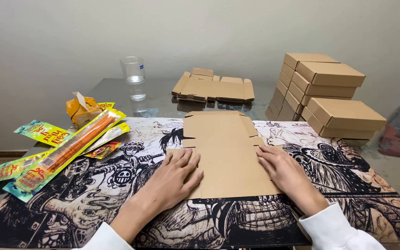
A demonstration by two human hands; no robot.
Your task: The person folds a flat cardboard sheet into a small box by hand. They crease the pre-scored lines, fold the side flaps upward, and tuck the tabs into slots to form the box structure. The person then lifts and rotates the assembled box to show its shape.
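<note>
— Printed black-and-cream desk mat (357,203) covers most of the glass table (116,90). What lies on it?

— Largest item, centre: a flat, die-cut cardboard box blank (225,153), unfolded, directly before me. My left hand (174,173) presses its left flap, fingers spread flat and gripping nothing; my right hand (283,169) lies palm-down on the right edge, fingers likewise extended and empty.

— How would the blank handle?

— I judge it light, thin and stiff between its creases, bending readily along the scored lines; a bare flap could tear or kink. Best held at the side flaps beside a score, where my fingers (186,157) rest.

— And the smaller items?

— Right rear: stacked finished boxes (329,92). Centre rear: a pile of further flat blanks (214,88). Left: bright snack packets (56,153), then a clear drinking glass (133,69).
</note>
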